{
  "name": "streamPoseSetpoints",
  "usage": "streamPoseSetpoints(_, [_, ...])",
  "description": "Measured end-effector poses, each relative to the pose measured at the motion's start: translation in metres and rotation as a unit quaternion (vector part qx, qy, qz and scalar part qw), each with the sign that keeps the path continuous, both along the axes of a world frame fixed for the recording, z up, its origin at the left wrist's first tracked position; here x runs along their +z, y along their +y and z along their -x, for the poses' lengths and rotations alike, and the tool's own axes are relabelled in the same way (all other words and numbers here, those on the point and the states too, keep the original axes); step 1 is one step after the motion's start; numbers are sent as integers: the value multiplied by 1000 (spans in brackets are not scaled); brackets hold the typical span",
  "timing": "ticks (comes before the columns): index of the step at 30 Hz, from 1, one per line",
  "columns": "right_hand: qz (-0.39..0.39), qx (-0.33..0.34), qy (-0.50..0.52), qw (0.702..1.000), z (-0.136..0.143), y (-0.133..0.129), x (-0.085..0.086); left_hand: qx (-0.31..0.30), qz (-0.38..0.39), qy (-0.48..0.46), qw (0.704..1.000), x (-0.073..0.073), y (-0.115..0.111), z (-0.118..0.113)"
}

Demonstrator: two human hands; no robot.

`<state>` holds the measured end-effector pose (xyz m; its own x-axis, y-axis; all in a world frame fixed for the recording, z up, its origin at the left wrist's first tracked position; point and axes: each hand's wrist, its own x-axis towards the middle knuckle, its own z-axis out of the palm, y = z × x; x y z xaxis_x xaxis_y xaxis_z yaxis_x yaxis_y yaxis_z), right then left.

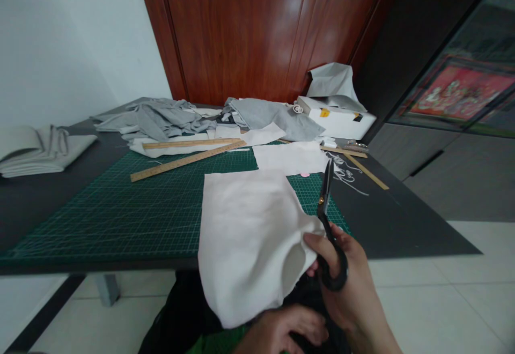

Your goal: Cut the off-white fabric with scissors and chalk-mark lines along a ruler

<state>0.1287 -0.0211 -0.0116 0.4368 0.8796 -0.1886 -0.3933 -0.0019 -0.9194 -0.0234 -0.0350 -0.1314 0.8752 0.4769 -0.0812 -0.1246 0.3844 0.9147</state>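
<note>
A white piece of cloth [245,241] hangs over the near edge of the table, its upper part lying on the green cutting mat [161,214]. My right hand [350,273] is closed around the handles of black scissors [325,198], whose blades are together and point away from me. Its thumb also pinches the right corner of the cloth. Below the cloth, near my lap, my left hand [295,324] has its fingers loosely bent and somewhat blurred; nothing shows in them.
Wooden rulers [187,161] lie behind the cloth beside crumpled grey fabric [156,118]. A white box [336,118] stands at the back right, near white strings [344,171]. Folded beige cloth [44,150] sits at the far left.
</note>
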Motion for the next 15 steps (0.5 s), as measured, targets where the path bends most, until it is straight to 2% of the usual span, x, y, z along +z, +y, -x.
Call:
streamPoseSetpoints(1, [-4, 3, 12, 1000, 2, 0, 3, 8, 55, -30, 998, -6, 0, -5])
streamPoseSetpoints(3, [-7, 14, 32, 999, 4, -1, 9, 43, 95, -93, 990, -1, 0, -13])
streamPoseSetpoints(4, [-5, 19, 39, 999, 5, -2, 13, 96, 97, -135, 981, 10, 0, -16])
streamPoseSetpoints(5, [-6, 23, 45, 999, 5, -3, 16, 179, 108, -174, 962, 24, 0, -18])
streamPoseSetpoints(6, [-6, 26, 51, 998, 6, -4, 18, 223, 138, -196, 945, 39, 0, -20])
streamPoseSetpoints(8, [-9, 34, 58, 998, 5, -7, 22, 244, 197, -190, 930, 69, 0, -21])
streamPoseSetpoints(10, [-26, 47, 54, 997, 5, -8, 24, 291, 208, -189, 915, 93, 1, -22])
streamPoseSetpoints(13, [-69, 44, 21, 996, 3, -7, 24, 382, 212, -186, 880, 113, 6, -24])
streamPoseSetpoints(15, [-82, 37, -5, 996, 0, -7, 21, 400, 214, -188, 871, 120, 10, -25])
